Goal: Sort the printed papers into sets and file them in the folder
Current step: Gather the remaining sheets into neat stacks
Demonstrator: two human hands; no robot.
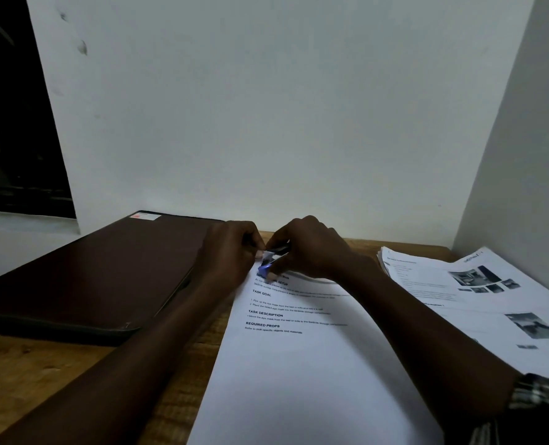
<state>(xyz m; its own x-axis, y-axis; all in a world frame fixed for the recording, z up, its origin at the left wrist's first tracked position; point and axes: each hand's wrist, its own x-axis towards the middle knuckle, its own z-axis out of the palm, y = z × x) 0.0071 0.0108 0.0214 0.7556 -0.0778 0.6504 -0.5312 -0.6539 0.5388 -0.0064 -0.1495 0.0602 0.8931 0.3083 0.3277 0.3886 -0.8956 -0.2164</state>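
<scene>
**A:** Largest item?
**B:** Desk [41, 380], wooden, set against a pale wall.
**A:** Next?
**B:** Folder [90, 277], dark brown, closed and lying flat at 9 o'clock from the printed set [298, 380], just beside it.
**A:** And the set itself?
**B:** White sheets with text on the top page, lying flat at the centre of the desk.
**A:** Other papers?
**B:** Loose stack [459, 300], fanned, with printed photos, at 2 o'clock from the set and partly under the right forearm.
**A:** The grips?
**B:** Both are at the set's 11 o'clock corner. Right grip [311, 248] is clenched around a stapler [271, 258]. Left grip [231, 252] has its fingers curled and touches the same corner. I cannot tell what it pinches.
**A:** Smallest?
**B:** The stapler, blue and black, sitting on that corner of the set.
</scene>
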